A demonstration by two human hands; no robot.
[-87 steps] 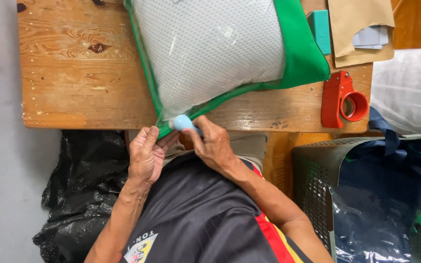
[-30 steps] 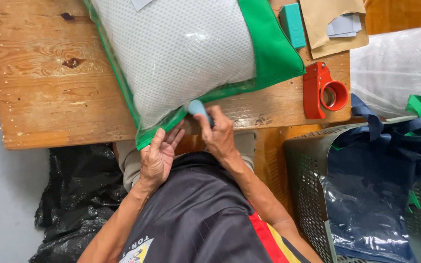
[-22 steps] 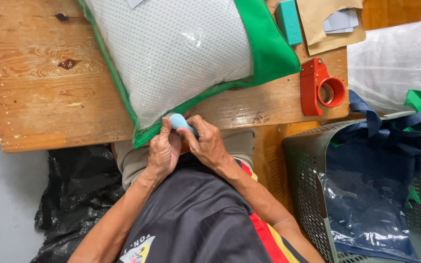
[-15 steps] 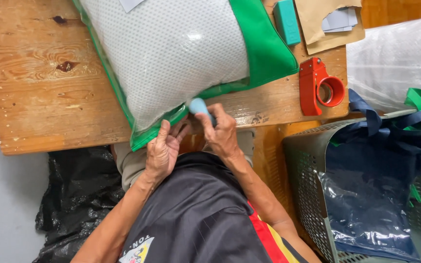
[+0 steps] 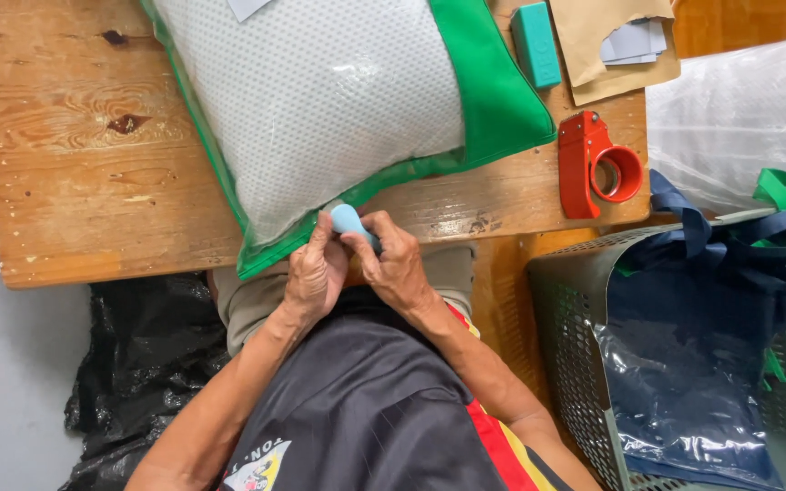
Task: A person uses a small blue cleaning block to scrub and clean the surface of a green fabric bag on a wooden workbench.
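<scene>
A white mesh pillow in a clear bag with green edging [image 5: 320,100] lies on the wooden table [image 5: 75,182]. At its near corner, both hands meet around a small light-blue object [image 5: 347,219]. My left hand [image 5: 316,273] pinches the bag's green edge and touches the blue object from the left. My right hand [image 5: 398,264] grips the blue object from the right, fingers closed on it. What the blue object is cannot be made out.
A red tape dispenser [image 5: 598,168] sits at the table's right edge, with a teal block [image 5: 536,44] and a brown envelope [image 5: 616,41] behind it. A grey mesh basket with dark blue bags [image 5: 693,364] stands at the right. Black plastic [image 5: 147,355] lies under the table.
The hands have stayed at the pillow's near corner, working the blue object back and forth along the green edge. The view has shifted slightly.
</scene>
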